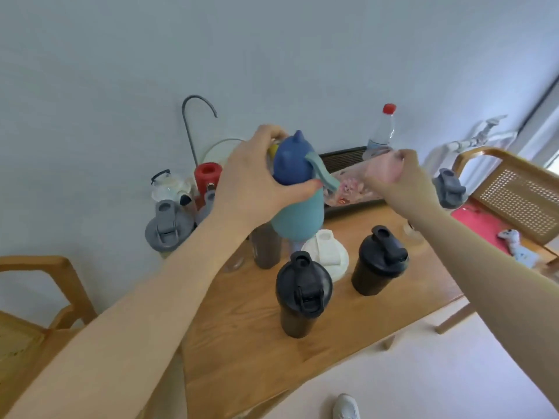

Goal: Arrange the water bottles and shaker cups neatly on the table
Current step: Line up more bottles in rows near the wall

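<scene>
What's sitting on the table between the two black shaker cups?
In the head view, a white shaker lid lies between and just behind the nearer black shaker cup and the farther black shaker cup on the wooden table.

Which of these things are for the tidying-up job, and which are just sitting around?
For the job:
blue-lidded bottle in the left hand
pink bottle in the right hand
two black shaker cups
red-capped water bottle
grey-lidded shaker

Just lying about:
glass teapot
toy on the chair
</scene>
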### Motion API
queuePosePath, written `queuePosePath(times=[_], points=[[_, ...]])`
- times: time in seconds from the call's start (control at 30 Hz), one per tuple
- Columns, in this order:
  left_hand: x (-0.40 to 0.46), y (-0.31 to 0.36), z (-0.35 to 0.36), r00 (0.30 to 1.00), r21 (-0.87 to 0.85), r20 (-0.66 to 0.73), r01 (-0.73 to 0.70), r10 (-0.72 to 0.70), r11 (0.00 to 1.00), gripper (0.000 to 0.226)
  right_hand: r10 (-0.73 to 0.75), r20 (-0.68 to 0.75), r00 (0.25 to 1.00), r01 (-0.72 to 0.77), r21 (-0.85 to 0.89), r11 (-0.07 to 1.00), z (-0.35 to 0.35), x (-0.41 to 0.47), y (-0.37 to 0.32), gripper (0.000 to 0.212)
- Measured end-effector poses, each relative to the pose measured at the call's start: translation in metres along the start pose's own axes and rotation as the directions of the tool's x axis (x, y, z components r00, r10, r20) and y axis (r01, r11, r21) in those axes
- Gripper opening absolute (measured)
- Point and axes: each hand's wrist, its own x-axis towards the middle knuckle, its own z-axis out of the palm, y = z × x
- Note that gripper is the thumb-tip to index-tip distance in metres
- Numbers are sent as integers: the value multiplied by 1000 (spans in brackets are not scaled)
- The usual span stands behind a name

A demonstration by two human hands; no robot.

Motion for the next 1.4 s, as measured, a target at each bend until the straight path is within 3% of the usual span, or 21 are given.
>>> queuePosePath(times=[0.1, 0.2, 0.27, 0.4, 0.7, 0.87, 0.93, 1.03, 1.1, 1.17, 1.23, 1.33, 1.4], points=[[25, 12, 40, 998, -7, 56, -11, 12, 1000, 63, -2, 111, 994, 33, -272, 962, 4, 24, 24, 71], [49, 14, 81, 996, 2, 86, -8, 7, 1000, 63, -18, 315, 949, 193, -535, 822, 10, 52, 53, 65], [64, 9, 108, 990, 30, 139, 26, -30, 999, 63, 24, 432, 902, 271, -607, 747, 14, 67, 73, 62], [84, -15, 155, 967, 148, 240, 55, -90, 987, 58, 109, 552, 827, 273, -563, 780, 18, 90, 105, 70], [80, -61, 220, 820, 469, 494, 28, -289, 883, 51, 47, 704, 708, 402, -457, 793, 16, 124, 132, 90], [63, -74, 240, 694, 655, 626, -222, -355, 722, 52, -52, 692, 720, 585, -565, 582, 14, 126, 131, 81], [60, -75, 244, 652, 678, 658, -296, -376, 673, 54, -68, 698, 712, 610, -568, 553, 13, 126, 128, 74], [60, -71, 243, 603, 672, 675, -265, -425, 692, 60, -79, 700, 710, 627, -577, 522, 9, 125, 119, 64], [61, -66, 236, 566, 631, 695, -184, -443, 754, 63, -163, 706, 690, 660, -521, 541, 6, 121, 109, 62], [62, -54, 220, 592, 558, 701, -108, -397, 823, 61, -282, 712, 643, 682, -364, 635, 5, 112, 95, 62], [58, -40, 194, 675, 499, 653, -42, -344, 865, 49, -386, 709, 591, 684, -187, 705, 4, 97, 77, 54], [32, -29, 148, 779, 485, 540, 21, -318, 874, 35, -474, 768, 432, 751, -16, 660, 9, 66, 58, 40], [6, -28, 121, 768, 517, 525, 55, -366, 854, 45, -468, 828, 308, 798, 43, 601, 20, 45, 51, 42]])
